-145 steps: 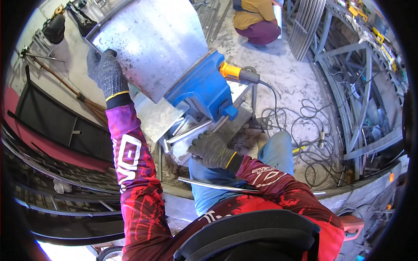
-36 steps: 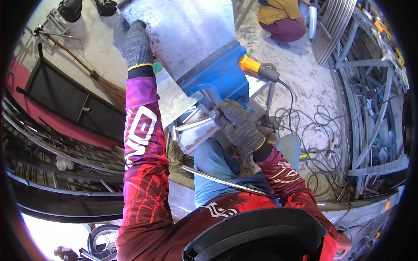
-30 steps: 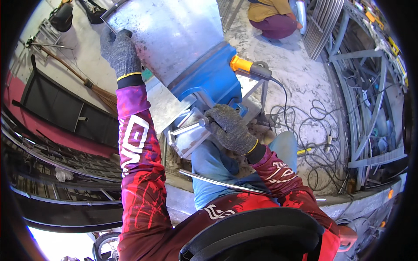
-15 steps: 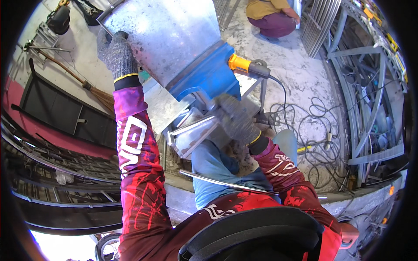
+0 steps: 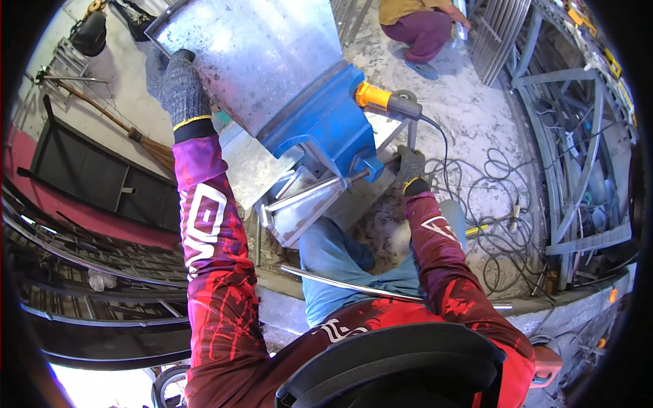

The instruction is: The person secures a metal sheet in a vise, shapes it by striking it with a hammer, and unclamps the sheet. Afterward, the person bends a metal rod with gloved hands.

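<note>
A blue bench vise (image 5: 326, 115) stands in front of me, clamping a large grey metal sheet (image 5: 265, 58) that rises out of its jaws. My left hand (image 5: 178, 85), in a grey knit glove, is closed over the left edge of the sheet. My right hand (image 5: 411, 168), gloved alike, is low at the right of the vise, beside the metal stand; its fingers are mostly hidden. The vise's steel handle bar (image 5: 303, 197) slants to the left, with no hand on it. Behind the vise lies a yellow angle grinder (image 5: 384, 100) with its cord.
A person (image 5: 418, 27) crouches at the back right, near a metal grille (image 5: 500, 41). Black cables (image 5: 500, 183) coil on the floor at the right, beside a steel frame rack (image 5: 571, 156). A thin metal rod (image 5: 354, 284) lies across my lap. A broom (image 5: 146, 139) leans at the left.
My right hand has left the vise's screw end and moved right, down beside the stand. The left hand stays on the sheet, shifted slightly. The crouching person has shifted left.
</note>
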The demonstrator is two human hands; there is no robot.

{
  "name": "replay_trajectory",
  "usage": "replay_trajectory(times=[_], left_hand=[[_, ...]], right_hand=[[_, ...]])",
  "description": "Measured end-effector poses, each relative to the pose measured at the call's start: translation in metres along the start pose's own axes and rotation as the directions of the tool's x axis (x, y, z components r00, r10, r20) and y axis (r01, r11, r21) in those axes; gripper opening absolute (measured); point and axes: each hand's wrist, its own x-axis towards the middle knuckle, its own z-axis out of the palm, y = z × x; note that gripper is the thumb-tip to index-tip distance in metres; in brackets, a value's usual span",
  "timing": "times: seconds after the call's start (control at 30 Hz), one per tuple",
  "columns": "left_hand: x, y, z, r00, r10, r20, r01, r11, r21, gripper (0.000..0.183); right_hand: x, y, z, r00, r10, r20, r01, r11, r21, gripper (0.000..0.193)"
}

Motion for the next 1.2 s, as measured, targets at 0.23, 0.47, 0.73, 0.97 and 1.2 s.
replay_trajectory(times=[0.23, 0.47, 0.73, 0.97, 1.2], left_hand=[[-0.002, -0.009, -0.021, 0.996, 0.052, -0.07, -0.05, 0.998, 0.036, 0.036], [-0.002, 0.006, -0.001, 0.998, 0.009, -0.064, -0.009, 1.0, -0.006, 0.034], [-0.004, 0.007, -0.001, 0.999, -0.007, -0.043, 0.0, 0.986, -0.165, 0.026], [-0.003, 0.006, 0.002, 0.999, -0.026, -0.025, 0.024, 0.997, -0.077, 0.024], [-0.001, 0.009, 0.003, 0.999, -0.041, -0.035, 0.041, 0.999, -0.003, 0.038]], right_hand=[[-0.057, 0.038, -0.005, 0.853, 0.061, 0.518, 0.443, 0.441, -0.781, 0.031], [-0.092, 0.125, -0.043, 0.882, 0.362, 0.302, -0.155, 0.828, -0.54, 0.039], [-0.173, 0.057, -0.023, 0.461, 0.589, 0.664, -0.382, 0.807, -0.451, 0.031], [-0.257, 0.01, 0.009, 0.438, 0.266, 0.859, -0.539, 0.842, 0.015, 0.038], [-0.255, -0.041, 0.03, 0.293, -0.196, 0.936, 0.074, 0.98, 0.182, 0.048]])
